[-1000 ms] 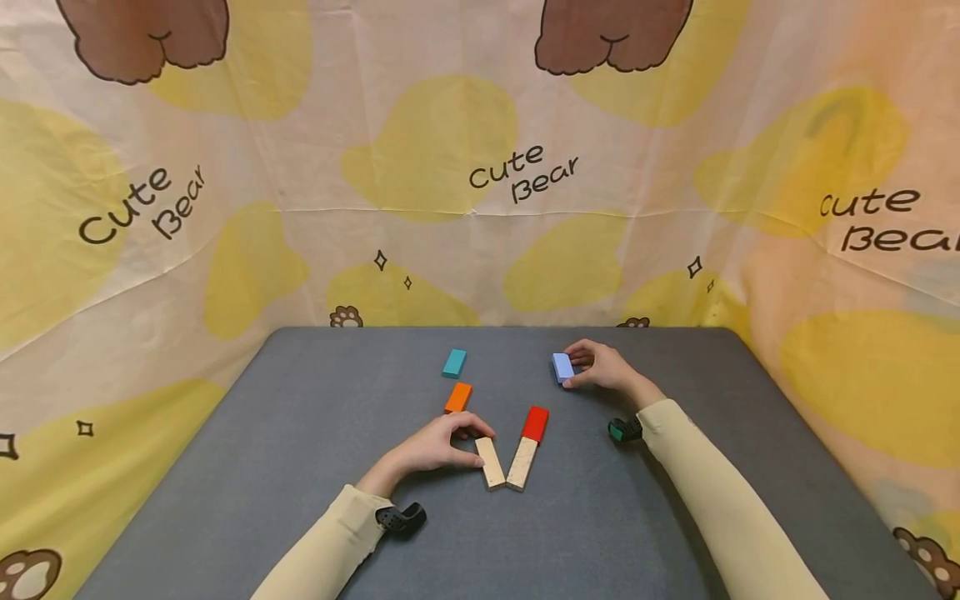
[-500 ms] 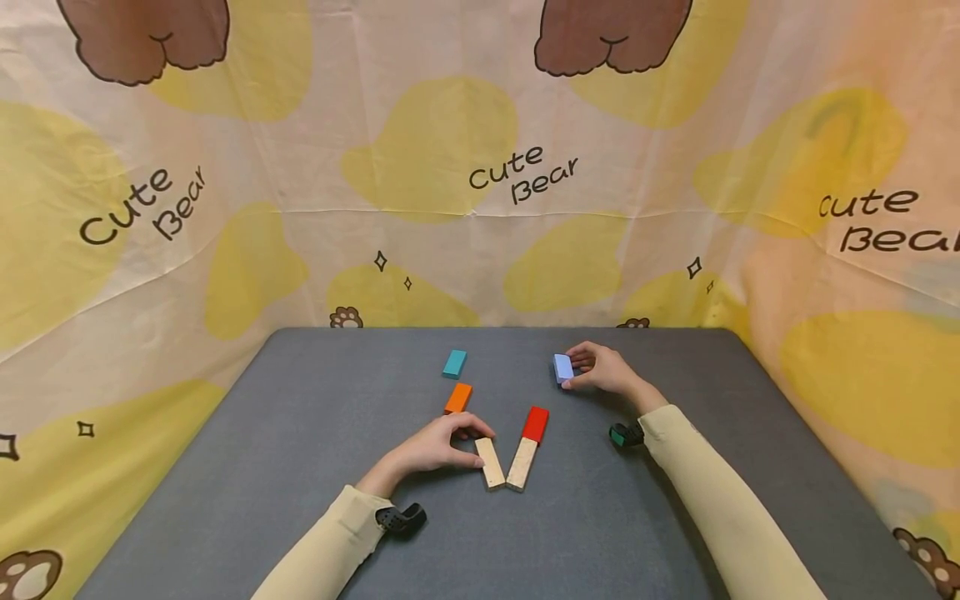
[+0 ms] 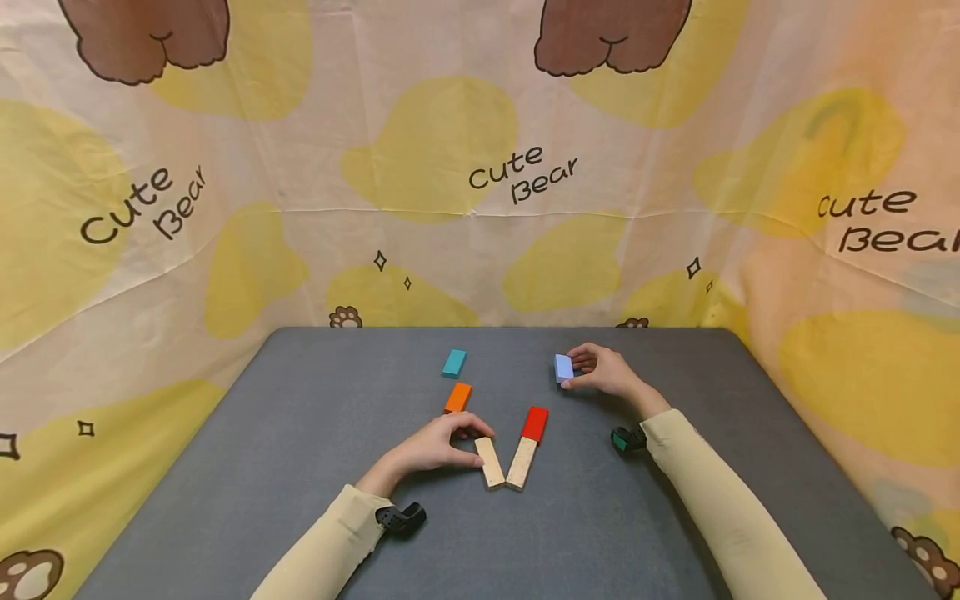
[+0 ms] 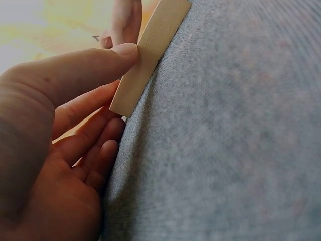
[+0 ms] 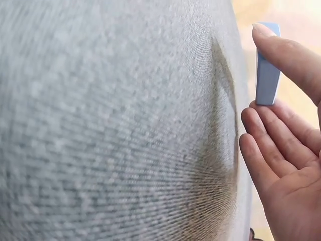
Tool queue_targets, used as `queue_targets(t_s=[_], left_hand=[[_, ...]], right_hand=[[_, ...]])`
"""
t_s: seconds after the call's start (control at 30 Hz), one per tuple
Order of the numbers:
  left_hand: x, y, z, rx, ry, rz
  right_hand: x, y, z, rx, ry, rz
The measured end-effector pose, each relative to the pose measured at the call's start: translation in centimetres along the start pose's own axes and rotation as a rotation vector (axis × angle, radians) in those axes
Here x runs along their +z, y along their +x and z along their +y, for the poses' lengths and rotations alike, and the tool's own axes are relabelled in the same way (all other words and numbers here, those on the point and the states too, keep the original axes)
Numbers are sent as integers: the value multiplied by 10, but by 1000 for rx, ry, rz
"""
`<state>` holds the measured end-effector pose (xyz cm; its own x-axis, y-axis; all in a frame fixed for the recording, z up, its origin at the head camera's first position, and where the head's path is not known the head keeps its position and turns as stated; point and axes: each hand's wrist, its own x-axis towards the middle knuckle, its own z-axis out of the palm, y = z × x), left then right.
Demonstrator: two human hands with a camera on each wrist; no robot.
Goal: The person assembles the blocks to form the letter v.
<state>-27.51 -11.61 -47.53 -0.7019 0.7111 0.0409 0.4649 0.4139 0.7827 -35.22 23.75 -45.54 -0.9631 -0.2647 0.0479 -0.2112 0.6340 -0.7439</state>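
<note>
In the head view my left hand (image 3: 431, 446) pinches a plain wooden block (image 3: 491, 463) lying flat on the grey table, thumb on its side and a finger at its far end. Beside it a second wooden block (image 3: 521, 464) leans the other way, so the pair makes a V with near ends together. A red block (image 3: 535, 423) touches that second block's far end. Farther back my right hand (image 3: 603, 369) holds a light blue block (image 3: 563, 367) between thumb and fingers; in the right wrist view the blue block (image 5: 268, 80) is clear of the table surface.
An orange block (image 3: 459, 397) lies just beyond my left hand, partly covered by it. Farther back is a teal block (image 3: 453, 363). A printed cloth (image 3: 480, 250) hangs behind and at both sides of the grey table (image 3: 315, 400).
My right hand has shifted very slightly right and nearer with the light blue block. The left hand and the other blocks look unmoved.
</note>
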Motion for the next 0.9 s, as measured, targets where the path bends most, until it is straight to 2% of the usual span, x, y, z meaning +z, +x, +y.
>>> queue_targets(t_s=[0.47, 0.63, 0.9], left_hand=[[1, -1, 0, 46, 3, 4], [1, 0, -1, 32, -1, 5], [1, 0, 0, 13, -5, 5]], right_hand=[[3, -6, -8, -57, -38, 23], [2, -9, -11, -18, -16, 20], [3, -11, -14, -3, -15, 38]])
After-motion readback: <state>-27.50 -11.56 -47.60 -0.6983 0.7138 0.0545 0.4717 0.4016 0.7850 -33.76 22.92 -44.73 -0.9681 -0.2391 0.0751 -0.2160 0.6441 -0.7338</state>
